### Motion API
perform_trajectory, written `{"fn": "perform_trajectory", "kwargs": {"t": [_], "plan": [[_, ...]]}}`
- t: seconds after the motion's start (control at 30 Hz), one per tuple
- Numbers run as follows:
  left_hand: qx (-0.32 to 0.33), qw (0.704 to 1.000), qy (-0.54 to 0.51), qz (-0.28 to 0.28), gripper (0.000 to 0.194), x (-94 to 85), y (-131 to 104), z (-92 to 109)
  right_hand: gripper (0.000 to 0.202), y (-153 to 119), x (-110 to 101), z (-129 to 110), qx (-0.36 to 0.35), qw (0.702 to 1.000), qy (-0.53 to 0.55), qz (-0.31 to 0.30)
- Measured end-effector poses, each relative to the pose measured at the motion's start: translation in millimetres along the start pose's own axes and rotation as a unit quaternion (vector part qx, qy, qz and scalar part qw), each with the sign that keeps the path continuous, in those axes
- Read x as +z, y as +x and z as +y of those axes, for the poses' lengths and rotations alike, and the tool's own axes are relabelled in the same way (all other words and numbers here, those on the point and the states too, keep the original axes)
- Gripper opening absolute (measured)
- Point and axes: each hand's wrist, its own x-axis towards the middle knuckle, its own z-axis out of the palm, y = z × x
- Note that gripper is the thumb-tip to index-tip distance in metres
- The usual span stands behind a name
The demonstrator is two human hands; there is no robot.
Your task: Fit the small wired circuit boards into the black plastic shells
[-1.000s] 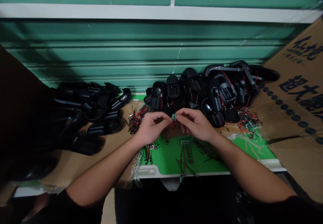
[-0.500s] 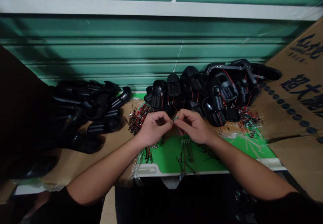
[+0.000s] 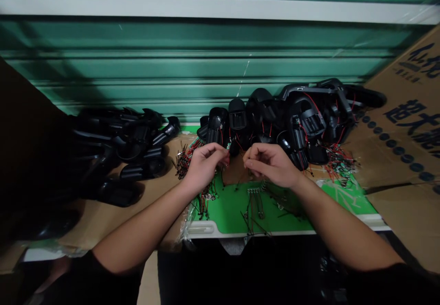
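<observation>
My left hand [image 3: 206,164] is closed in a pinch over the green board, gripping a small circuit board [image 3: 228,145] whose green edge pokes out past the fingertips. A little to its right, my right hand [image 3: 270,164] has its thumb and fingers pressed together; whatever they hold, if anything, is too small to name. Below the hands, several small boards with wires [image 3: 255,190] lie in a row on the green surface [image 3: 230,213]. A tangle of red and black wires [image 3: 185,160] is beside my left hand, partly covered by it.
Black plastic housings [image 3: 305,126], some with red wires, are heaped behind my hands. More black housings [image 3: 137,144] lie on cardboard at left. Another wired bunch [image 3: 340,163] sits at right, next to a printed cardboard box [image 3: 409,126]. A green shutter-like wall [image 3: 172,67] stands behind.
My hands have drawn apart, the left moving slightly left and the right moving right. The small circuit board they met at now shows only at my left fingertips.
</observation>
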Motion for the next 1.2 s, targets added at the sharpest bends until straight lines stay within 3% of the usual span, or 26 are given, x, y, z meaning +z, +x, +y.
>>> {"fn": "perform_trajectory", "kwargs": {"t": [0.13,0.23,0.37,0.5,0.6,0.7,0.77,0.83,0.9,1.0,1.2], "plan": [[-0.042,0.997,0.050,-0.033,0.018,2.5,-2,-4,0.030,1,-8,-5,0.035,0.997,0.065,0.022],[-0.035,0.983,0.159,-0.082,0.016,5.5,-9,-9,0.031,1,-12,-11,0.048,0.992,0.116,0.018],[0.043,0.935,0.328,-0.128,0.015,7.4,-19,-11,0.024,-2,-12,-14,0.050,0.986,0.156,-0.001],[0.155,0.882,0.420,-0.148,0.024,4.7,-22,-5,0.021,-3,-11,-16,0.043,0.985,0.168,0.005],[0.218,0.863,0.447,-0.089,0.024,-7.5,-11,4,0.020,-2,-10,-17,0.037,0.985,0.166,0.014],[0.238,0.840,0.486,0.040,0.021,-34.1,9,14,0.018,-1,-9,-17,0.018,0.985,0.166,0.033],[0.217,0.787,0.562,0.133,0.022,-57.0,25,19,0.017,0,-7,-15,0.011,0.985,0.169,0.042],[0.156,0.720,0.645,0.202,0.037,-78.6,37,23,0.018,0,-6,-12,0.014,0.984,0.172,0.045],[0.066,0.689,0.684,0.228,0.053,-94.7,46,23,0.020,0,-5,-9,0.024,0.984,0.173,0.045],[-0.032,0.680,0.696,0.229,0.065,-105.8,51,21,0.022,0,-5,-7,0.036,0.983,0.172,0.047],[-0.049,0.663,0.714,0.218,0.058,-108.7,53,16,0.024,0,-2,-10,0.053,0.980,0.189,0.039]]}}
